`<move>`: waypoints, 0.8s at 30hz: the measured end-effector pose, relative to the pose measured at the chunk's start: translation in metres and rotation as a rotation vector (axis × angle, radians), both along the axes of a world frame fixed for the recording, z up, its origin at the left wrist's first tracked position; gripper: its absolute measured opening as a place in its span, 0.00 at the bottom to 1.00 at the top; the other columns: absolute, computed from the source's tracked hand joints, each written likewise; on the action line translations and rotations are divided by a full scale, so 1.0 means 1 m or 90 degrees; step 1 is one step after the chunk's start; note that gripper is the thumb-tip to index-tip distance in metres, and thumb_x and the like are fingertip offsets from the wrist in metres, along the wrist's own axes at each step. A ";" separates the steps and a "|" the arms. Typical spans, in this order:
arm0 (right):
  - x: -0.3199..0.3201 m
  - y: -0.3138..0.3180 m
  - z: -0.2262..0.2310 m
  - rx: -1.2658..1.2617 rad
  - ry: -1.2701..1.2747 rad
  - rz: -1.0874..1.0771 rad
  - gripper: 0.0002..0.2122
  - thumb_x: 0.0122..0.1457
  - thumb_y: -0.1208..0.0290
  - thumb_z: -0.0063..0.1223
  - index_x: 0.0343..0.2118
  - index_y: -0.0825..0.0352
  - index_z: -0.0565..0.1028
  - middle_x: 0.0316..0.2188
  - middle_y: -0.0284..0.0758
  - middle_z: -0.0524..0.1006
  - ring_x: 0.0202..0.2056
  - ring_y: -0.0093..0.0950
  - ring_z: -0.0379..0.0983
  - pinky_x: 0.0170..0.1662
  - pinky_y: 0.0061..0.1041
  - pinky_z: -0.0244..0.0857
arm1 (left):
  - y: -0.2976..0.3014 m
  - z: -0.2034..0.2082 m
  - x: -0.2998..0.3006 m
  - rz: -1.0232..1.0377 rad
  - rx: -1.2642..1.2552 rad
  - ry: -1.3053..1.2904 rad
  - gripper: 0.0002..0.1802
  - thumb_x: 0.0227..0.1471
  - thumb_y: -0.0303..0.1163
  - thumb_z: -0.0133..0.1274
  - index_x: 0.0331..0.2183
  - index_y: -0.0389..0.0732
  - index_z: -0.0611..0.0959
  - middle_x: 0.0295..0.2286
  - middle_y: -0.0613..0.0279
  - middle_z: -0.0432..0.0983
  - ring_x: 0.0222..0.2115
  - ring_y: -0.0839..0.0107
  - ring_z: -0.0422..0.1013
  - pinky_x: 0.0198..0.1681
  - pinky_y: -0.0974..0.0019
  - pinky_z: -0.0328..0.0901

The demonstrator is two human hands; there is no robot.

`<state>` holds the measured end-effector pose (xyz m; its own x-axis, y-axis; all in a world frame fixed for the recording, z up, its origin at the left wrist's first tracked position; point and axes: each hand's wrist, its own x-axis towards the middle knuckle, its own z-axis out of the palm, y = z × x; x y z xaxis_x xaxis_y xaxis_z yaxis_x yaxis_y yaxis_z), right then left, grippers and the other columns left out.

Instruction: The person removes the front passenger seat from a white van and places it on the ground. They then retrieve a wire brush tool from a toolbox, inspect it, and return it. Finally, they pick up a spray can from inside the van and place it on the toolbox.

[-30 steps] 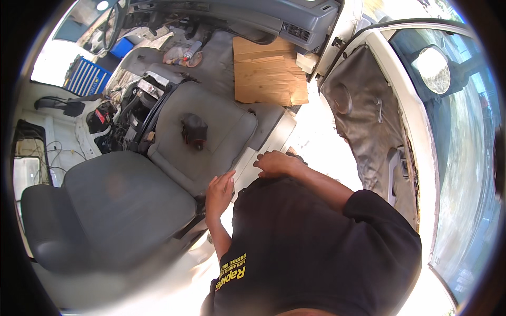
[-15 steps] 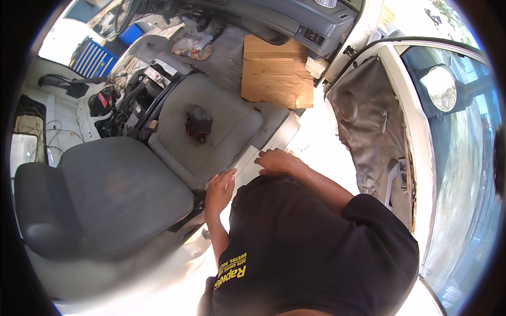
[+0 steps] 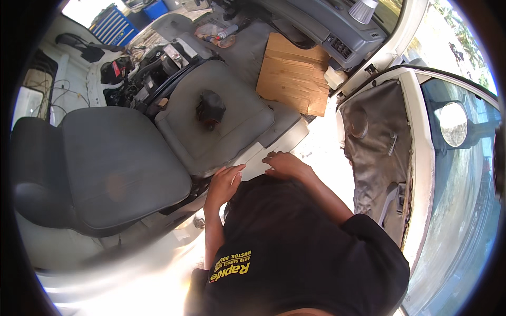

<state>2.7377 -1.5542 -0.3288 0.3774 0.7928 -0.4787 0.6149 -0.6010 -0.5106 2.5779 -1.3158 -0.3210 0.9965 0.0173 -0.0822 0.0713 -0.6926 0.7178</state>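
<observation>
Head cam: L hand (image 3: 223,185) & R hand (image 3: 287,165) are nr gry seat (image 3: 203,150), fingers (image 3: 230,171) loose, free.

A vehicle repair place was indicated by the uncovered engine (image 3: 153,79) beside the grey seat (image 3: 240,102), the dashboard (image 3: 321,18), the open door (image 3: 377,152) and a blue tool cabinet (image 3: 113,27).

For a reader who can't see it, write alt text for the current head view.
A person's left hand and right hand, holding nothing visible, are near a gray seat cushion in a vehicle whose door stands open. A small black object lies on the cushion, with exposed engine parts to its left and a cardboard sheet on the floor ahead.
</observation>
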 end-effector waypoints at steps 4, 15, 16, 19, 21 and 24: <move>-0.003 -0.005 -0.006 0.047 -0.018 -0.002 0.24 0.67 0.58 0.57 0.62 0.66 0.77 0.58 0.48 0.78 0.58 0.47 0.76 0.61 0.46 0.70 | -0.003 -0.002 -0.003 0.002 -0.004 0.012 0.18 0.70 0.37 0.51 0.57 0.47 0.84 0.49 0.54 0.84 0.51 0.53 0.79 0.66 0.47 0.63; 0.002 0.007 0.013 0.105 0.049 0.039 0.26 0.68 0.57 0.59 0.63 0.67 0.75 0.64 0.54 0.73 0.63 0.52 0.72 0.66 0.45 0.66 | -0.004 0.001 -0.009 -0.018 0.033 -0.020 0.30 0.68 0.35 0.51 0.70 0.55 0.72 0.50 0.54 0.84 0.47 0.53 0.78 0.64 0.50 0.64; 0.002 0.009 0.015 0.099 0.046 0.053 0.25 0.68 0.57 0.58 0.63 0.67 0.75 0.65 0.53 0.73 0.63 0.52 0.72 0.66 0.44 0.66 | -0.007 0.003 -0.010 0.002 0.029 -0.021 0.32 0.67 0.35 0.52 0.70 0.56 0.71 0.50 0.55 0.84 0.46 0.52 0.78 0.62 0.50 0.65; 0.010 0.016 0.015 0.104 0.035 0.106 0.25 0.68 0.58 0.59 0.63 0.68 0.75 0.64 0.52 0.74 0.62 0.51 0.72 0.66 0.43 0.67 | -0.014 0.012 -0.019 0.067 0.034 -0.024 0.34 0.66 0.35 0.52 0.71 0.54 0.69 0.49 0.53 0.84 0.42 0.49 0.77 0.57 0.48 0.67; 0.015 0.025 0.020 0.084 0.053 0.167 0.25 0.68 0.58 0.59 0.62 0.68 0.76 0.63 0.51 0.74 0.62 0.50 0.72 0.66 0.43 0.67 | -0.022 0.000 -0.029 0.120 0.035 -0.036 0.33 0.66 0.35 0.53 0.71 0.52 0.69 0.48 0.52 0.84 0.43 0.49 0.77 0.56 0.48 0.67; 0.018 0.039 0.021 0.119 0.014 0.287 0.24 0.68 0.60 0.61 0.61 0.68 0.76 0.60 0.51 0.76 0.60 0.49 0.74 0.65 0.41 0.67 | -0.045 -0.030 -0.055 0.210 0.076 -0.085 0.34 0.68 0.37 0.53 0.71 0.53 0.68 0.50 0.51 0.84 0.44 0.49 0.76 0.56 0.50 0.68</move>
<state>2.7558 -1.5152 -0.3079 -0.0319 0.9483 -0.3159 0.7807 -0.1737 -0.6003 2.5226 -1.3608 -0.3508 0.9375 0.3409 0.0702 0.2158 -0.7277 0.6510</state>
